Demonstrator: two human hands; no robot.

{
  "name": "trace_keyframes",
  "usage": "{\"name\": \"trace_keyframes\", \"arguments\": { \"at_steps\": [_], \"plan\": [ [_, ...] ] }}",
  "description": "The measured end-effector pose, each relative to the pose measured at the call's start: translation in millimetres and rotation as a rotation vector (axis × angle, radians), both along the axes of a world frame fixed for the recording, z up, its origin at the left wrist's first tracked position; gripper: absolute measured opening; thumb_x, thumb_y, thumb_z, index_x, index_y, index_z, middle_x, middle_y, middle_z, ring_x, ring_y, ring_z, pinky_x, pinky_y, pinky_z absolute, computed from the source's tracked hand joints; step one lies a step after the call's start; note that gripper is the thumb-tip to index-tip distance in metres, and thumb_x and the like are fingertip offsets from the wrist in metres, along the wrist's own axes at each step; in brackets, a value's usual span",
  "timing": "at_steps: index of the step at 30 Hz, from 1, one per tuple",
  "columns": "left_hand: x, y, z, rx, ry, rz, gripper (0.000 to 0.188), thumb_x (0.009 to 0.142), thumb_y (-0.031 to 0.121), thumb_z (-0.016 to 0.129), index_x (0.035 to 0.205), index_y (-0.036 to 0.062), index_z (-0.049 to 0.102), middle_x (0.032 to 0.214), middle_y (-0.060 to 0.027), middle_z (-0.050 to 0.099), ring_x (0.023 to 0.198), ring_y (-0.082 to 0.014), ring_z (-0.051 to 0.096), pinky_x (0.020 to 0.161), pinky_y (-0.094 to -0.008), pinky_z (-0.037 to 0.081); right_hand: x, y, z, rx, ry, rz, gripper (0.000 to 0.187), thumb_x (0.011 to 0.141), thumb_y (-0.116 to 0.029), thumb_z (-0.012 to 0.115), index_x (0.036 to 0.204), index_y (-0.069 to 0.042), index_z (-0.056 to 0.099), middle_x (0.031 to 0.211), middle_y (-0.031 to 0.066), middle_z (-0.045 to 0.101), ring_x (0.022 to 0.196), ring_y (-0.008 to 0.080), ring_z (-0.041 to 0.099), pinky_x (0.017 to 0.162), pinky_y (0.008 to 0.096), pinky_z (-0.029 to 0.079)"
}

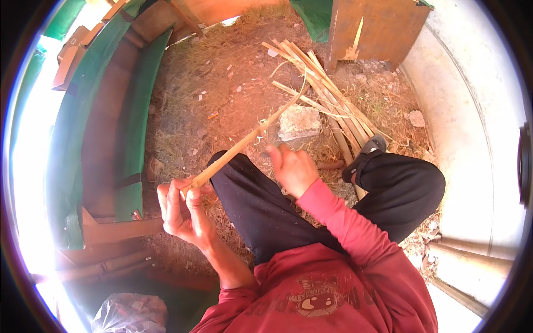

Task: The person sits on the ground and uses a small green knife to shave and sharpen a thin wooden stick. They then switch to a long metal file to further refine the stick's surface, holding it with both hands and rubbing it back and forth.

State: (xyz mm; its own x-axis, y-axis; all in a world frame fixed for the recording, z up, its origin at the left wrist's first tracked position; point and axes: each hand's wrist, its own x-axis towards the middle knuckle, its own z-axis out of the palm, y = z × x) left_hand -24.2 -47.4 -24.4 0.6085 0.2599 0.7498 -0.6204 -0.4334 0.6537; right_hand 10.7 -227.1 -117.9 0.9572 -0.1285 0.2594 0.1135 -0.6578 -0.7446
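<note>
Currently pinching in the left hand (187, 216) the near end of a pale strip (236, 149), slanted past the left knee (240, 175); holding the right hand (294, 170) curled nearby, with unclear contents.

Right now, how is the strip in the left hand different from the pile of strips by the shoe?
The held strip is one piece, but the pile has many. The held strip is up in the left hand, while the pile lies on the ground. In the picture, the held strip slants toward the upper right; the pile slants toward the upper left. Both are long, thin and yellowish-tan.
</note>
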Motion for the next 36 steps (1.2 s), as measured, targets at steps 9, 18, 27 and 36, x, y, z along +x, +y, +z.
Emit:
{"name": "trace_keyframes", "arguments": {
  "at_steps": [9,18,27,36],
  "plan": [
    [-4.7,4.9,-0.3,0.055,0.008,-0.065,0.027,0.092,0.017,0.069,0.103,-0.0078,0.064,0.087,-0.0084,0.053,0.064,-0.0184,0.062,0.059,-0.0285,0.051,-30.2,15.7,70.0,0.090,-0.064,0.267,0.034,0.099,-0.034,0.056,0.081,-0.004,0.057,0.052,0.0214,0.053,0.052,0.0427,0.058,0.046,0.0503,0.043],
    [-1.6,22.3,0.4,0.163,0.023,-0.003,0.021,0.090,0.012,0.069,0.097,-0.0079,0.066,0.085,-0.0085,0.057,0.063,-0.0158,0.062,0.056,-0.0253,0.049,-3.5,5.0,3.7,-0.270,-0.102,0.068,0.037,0.102,-0.035,0.047,0.094,-0.003,0.065,0.054,0.0171,0.059,0.048,0.0353,0.062,0.042,0.0482,0.048],
    [0.5,20.8,0.7,0.101,-0.002,-0.142,0.021,0.089,0.011,0.070,0.100,-0.0067,0.065,0.087,-0.0115,0.059,0.069,-0.0191,0.065,0.062,-0.0284,0.053,-34.8,6.5,55.1,0.118,-0.079,0.201,0.042,0.101,-0.038,0.050,0.083,-0.001,0.059,0.052,0.0227,0.056,0.049,0.0430,0.059,0.046,0.0525,0.046],
    [2.6,33.2,1.2,0.315,-0.041,-0.169,0.028,0.090,0.022,0.069,0.094,-0.0047,0.063,0.088,-0.0146,0.061,0.072,-0.0208,0.062,0.060,-0.0283,0.050,6.7,-11.3,-24.7,-0.146,-0.056,-0.010,0.038,0.100,-0.036,0.053,0.084,-0.003,0.064,0.052,0.0229,0.057,0.047,0.0414,0.059,0.043,0.0506,0.046]
  ]
}}
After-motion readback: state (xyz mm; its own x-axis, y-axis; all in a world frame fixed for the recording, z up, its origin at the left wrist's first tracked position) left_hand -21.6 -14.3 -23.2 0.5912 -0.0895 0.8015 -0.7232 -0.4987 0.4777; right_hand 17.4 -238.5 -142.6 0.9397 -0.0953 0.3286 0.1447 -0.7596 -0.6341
